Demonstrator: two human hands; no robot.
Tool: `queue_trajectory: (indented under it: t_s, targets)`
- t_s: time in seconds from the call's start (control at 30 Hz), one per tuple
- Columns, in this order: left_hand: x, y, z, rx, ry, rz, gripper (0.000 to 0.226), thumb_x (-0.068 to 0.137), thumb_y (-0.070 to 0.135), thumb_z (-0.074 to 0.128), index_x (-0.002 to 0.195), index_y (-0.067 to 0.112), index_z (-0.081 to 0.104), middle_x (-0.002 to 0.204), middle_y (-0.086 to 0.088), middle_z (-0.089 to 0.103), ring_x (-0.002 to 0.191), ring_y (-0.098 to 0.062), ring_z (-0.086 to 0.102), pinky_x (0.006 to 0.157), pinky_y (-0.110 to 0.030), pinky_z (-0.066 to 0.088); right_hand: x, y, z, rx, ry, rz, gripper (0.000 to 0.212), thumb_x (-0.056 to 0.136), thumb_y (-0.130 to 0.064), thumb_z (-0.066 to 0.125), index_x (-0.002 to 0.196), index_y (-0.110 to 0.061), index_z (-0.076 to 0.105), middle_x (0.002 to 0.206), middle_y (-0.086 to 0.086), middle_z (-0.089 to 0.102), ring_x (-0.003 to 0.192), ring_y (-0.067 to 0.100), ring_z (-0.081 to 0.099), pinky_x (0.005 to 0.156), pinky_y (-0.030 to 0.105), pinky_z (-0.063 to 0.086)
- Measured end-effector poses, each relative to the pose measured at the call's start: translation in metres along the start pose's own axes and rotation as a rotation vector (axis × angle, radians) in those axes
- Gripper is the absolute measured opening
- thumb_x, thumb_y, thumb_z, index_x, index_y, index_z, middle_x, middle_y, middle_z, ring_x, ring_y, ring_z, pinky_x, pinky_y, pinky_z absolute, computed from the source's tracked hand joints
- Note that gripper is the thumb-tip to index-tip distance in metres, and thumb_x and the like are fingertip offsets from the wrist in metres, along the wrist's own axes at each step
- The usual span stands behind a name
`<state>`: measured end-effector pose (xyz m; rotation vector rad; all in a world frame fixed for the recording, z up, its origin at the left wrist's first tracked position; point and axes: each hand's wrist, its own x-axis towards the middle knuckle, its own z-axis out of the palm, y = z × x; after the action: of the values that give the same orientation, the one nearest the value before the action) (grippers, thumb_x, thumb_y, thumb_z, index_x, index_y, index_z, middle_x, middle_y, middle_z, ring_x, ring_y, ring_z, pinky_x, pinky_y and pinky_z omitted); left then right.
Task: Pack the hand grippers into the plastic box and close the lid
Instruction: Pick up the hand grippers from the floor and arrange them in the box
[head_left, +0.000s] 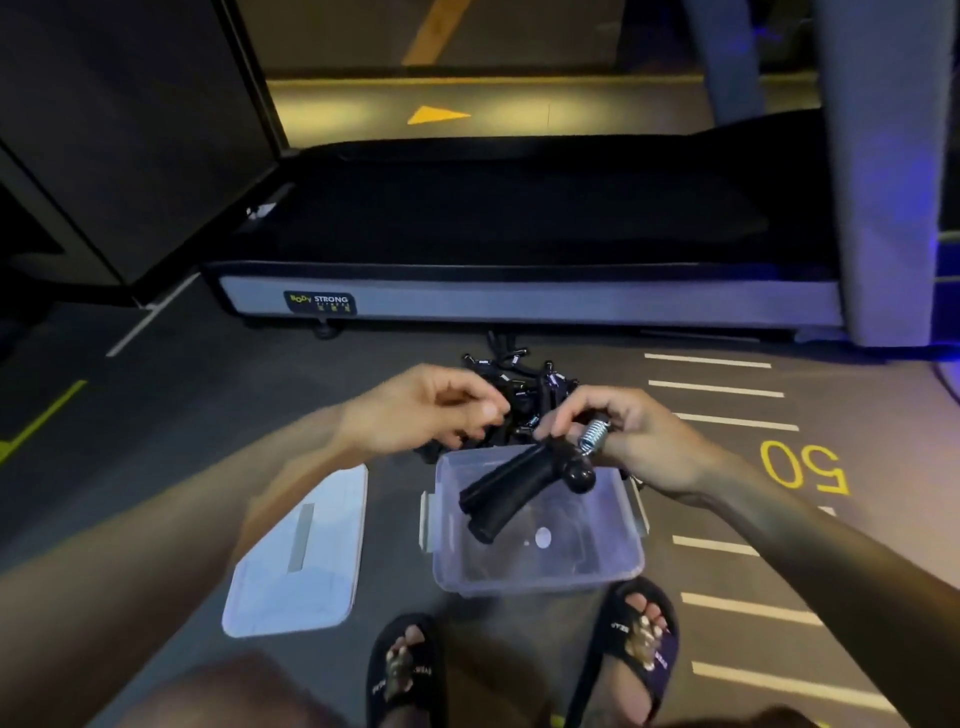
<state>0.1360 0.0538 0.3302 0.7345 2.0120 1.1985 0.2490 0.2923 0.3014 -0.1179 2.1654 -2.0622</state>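
I hold one hand gripper (524, 480) in my right hand (631, 441), fingers pinched round its spring end so the two black handles hang down and left over the open plastic box (613, 564); I judge that this grip lets me lower it straight in. My left hand (415, 408) hovers left of the far pile of grippers (519, 384), fingers loosely curled; blur keeps me from telling whether it holds anything. The pile lies just beyond the box, near enough to feed from. The lid (298, 556) lies flat on the floor left of the box, out of the way until packing ends. My sandalled feet (519, 660) sit just near the box, and a treadmill (519, 291) stands far behind the pile.
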Motion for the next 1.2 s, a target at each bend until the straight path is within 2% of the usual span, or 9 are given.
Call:
queue_trajectory:
  t_s: [0.13,0.23,0.4,0.53,0.63,0.73,0.83,1.0,1.2]
  targets:
    - [0.014,-0.028,0.016,0.023,-0.253,-0.102,0.03,0.101,0.024,0.06,0.127,0.01,0.067,0.111,-0.007,0.074,0.096,-0.013,0.068,0.083,-0.024,0.055,0.013,0.01,-0.004,-0.021,-0.041,0.01,0.019,0.093,0.0,0.059,0.096,-0.013,0.072,0.111,0.016,0.072,0.105,0.032,0.065,0.097,0.06,0.046]
    - [0.031,-0.051,0.016,-0.076,-0.308,-0.09,0.023,0.101,0.019,0.06,0.117,0.006,0.069,0.097,-0.005,0.073,0.087,-0.009,0.067,0.081,-0.022,0.053,0.035,0.036,-0.005,0.035,-0.047,0.037,0.012,0.091,-0.006,0.063,0.102,-0.008,0.068,0.11,0.019,0.071,0.105,0.035,0.067,0.097,0.052,0.048]
    - [0.07,-0.113,0.009,0.057,-0.288,-0.114,0.013,0.098,0.014,0.067,0.108,0.022,0.072,0.087,0.007,0.071,0.082,-0.005,0.066,0.076,-0.023,0.054,0.087,0.092,-0.01,-0.048,-0.022,0.163,0.018,0.088,0.007,0.064,0.103,-0.002,0.066,0.083,0.018,0.07,0.076,0.018,0.067,0.071,0.027,0.056]
    - [0.108,-0.161,-0.008,-0.007,-0.259,-0.296,0.02,0.103,0.025,0.057,0.113,0.013,0.069,0.1,-0.003,0.076,0.091,-0.021,0.073,0.074,-0.024,0.06,0.129,0.139,-0.011,-0.174,-0.125,0.319,0.036,0.074,-0.018,0.078,0.099,0.003,0.063,0.072,0.016,0.071,0.062,0.023,0.07,0.061,0.031,0.061]
    - [0.128,-0.187,-0.009,-0.149,-0.416,-0.454,0.048,0.092,0.053,0.052,0.108,0.01,0.068,0.102,-0.01,0.077,0.093,-0.028,0.076,0.085,-0.039,0.062,0.151,0.18,-0.013,-0.229,-0.127,0.38,0.023,0.082,-0.012,0.077,0.093,0.003,0.064,0.068,0.019,0.07,0.059,0.025,0.069,0.058,0.032,0.059]
    - [0.146,-0.212,0.002,-0.123,-0.477,-0.456,0.033,0.095,0.044,0.06,0.089,0.012,0.061,0.087,-0.005,0.072,0.095,-0.029,0.076,0.086,-0.039,0.062,0.164,0.217,-0.012,-0.191,-0.066,0.422,0.021,0.082,-0.014,0.078,0.08,0.002,0.064,0.065,0.022,0.069,0.054,0.024,0.067,0.051,0.029,0.055]
    - [0.161,-0.241,0.011,-0.057,-0.414,-0.462,0.019,0.099,0.021,0.064,0.086,0.009,0.058,0.073,0.0,0.07,0.074,-0.016,0.074,0.062,-0.023,0.06,0.171,0.251,-0.009,-0.106,0.003,0.529,0.026,0.081,-0.017,0.079,0.08,0.0,0.06,0.066,0.028,0.067,0.049,0.022,0.065,0.051,0.03,0.056]
    - [0.176,-0.269,0.025,0.043,-0.376,-0.44,0.019,0.101,0.018,0.062,0.083,0.015,0.057,0.077,-0.003,0.063,0.065,-0.007,0.068,0.063,-0.033,0.062,0.168,0.288,-0.01,-0.009,0.031,0.602,0.024,0.084,-0.019,0.075,0.077,0.0,0.062,0.057,0.012,0.067,0.047,0.021,0.062,0.048,0.029,0.052]
    - [0.166,-0.266,0.033,-0.014,-0.137,-0.39,0.012,0.094,0.03,0.071,0.106,0.03,0.068,0.086,-0.01,0.071,0.067,-0.022,0.072,0.064,-0.042,0.064,0.149,0.299,-0.02,0.172,-0.163,0.742,0.036,0.082,-0.026,0.069,0.102,0.002,0.062,0.079,0.023,0.072,0.064,0.032,0.068,0.059,0.035,0.057]
